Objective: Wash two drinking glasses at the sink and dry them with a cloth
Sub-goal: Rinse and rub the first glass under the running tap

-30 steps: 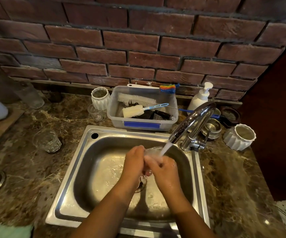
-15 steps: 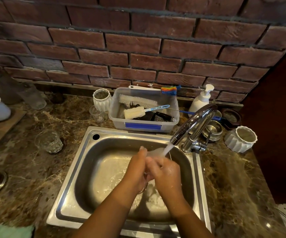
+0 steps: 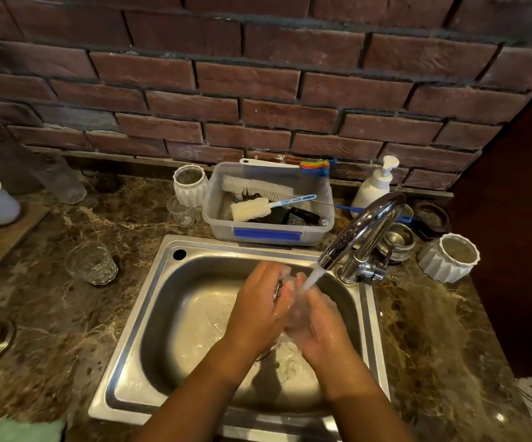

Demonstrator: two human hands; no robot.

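Glass being slick and brittle when wet, we'd grip the walls, not the rim, of the tumbler (image 3: 295, 314) that seems cupped between our curled left hand (image 3: 258, 303) and right hand (image 3: 326, 328) under the tap (image 3: 354, 231).

Both forearms angle in from below, wrists near. Left hand (image 3: 258, 303) and right hand (image 3: 326, 327) meet, wet, fingers curled inward — apparently round a glass (image 3: 295, 315) between them, though blur hides the exact grip.
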